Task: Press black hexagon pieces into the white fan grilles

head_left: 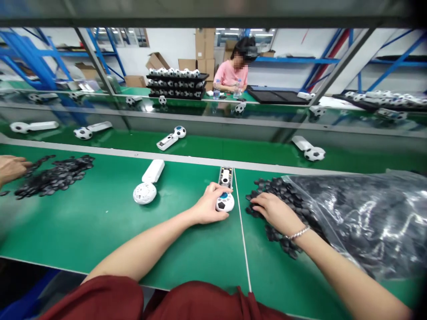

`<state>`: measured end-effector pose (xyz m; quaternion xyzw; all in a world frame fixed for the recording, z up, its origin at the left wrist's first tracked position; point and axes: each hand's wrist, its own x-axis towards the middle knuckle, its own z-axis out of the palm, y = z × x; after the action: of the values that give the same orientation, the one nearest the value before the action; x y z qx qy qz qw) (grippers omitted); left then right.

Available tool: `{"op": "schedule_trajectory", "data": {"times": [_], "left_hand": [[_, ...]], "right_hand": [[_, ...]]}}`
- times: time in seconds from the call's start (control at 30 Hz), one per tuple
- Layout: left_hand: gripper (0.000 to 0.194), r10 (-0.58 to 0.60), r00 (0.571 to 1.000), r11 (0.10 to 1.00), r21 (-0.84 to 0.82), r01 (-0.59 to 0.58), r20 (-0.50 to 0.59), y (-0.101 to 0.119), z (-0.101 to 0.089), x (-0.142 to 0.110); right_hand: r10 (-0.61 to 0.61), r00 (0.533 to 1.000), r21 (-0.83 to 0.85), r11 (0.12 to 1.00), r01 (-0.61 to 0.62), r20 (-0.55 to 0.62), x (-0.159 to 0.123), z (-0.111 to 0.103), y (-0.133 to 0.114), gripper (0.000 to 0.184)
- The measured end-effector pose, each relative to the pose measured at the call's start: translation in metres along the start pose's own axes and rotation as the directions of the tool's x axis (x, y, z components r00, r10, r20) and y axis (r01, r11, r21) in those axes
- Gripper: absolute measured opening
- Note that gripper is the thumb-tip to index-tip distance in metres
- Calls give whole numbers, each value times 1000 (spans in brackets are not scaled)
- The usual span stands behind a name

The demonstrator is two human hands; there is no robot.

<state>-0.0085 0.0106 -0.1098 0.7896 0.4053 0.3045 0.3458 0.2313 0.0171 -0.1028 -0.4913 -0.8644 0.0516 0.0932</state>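
Observation:
My left hand is wrapped round the ball end of a soccer-ball device, white with black patches and a blue ring. Its open handle, with inner parts showing, points away from me on the green table. My right hand reaches into a pile of small black pieces, fingertips bent down onto them. Whether a piece is pinched there is hidden. To the left lies another white device, its round end bare of black patches.
A clear plastic bag of black pieces lies at right. Several soccer-ball devices rest on the green strip behind the table's ledge. Another person's hand is at a black pile on the left. A person sits across, near stacked trays.

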Motion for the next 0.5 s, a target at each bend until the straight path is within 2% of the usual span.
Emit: {"op": "schedule_trajectory", "data": {"times": [0.17, 0.5], "left_hand": [[67, 72, 991, 996, -63, -65, 113, -1, -9, 0], [66, 58, 990, 994, -100, -45, 128, -2, -10, 1]], "right_hand": [[52, 996, -29, 998, -50, 79, 5, 0, 7, 20], [186, 964, 17, 981, -193, 187, 16, -6, 19, 4]]}}
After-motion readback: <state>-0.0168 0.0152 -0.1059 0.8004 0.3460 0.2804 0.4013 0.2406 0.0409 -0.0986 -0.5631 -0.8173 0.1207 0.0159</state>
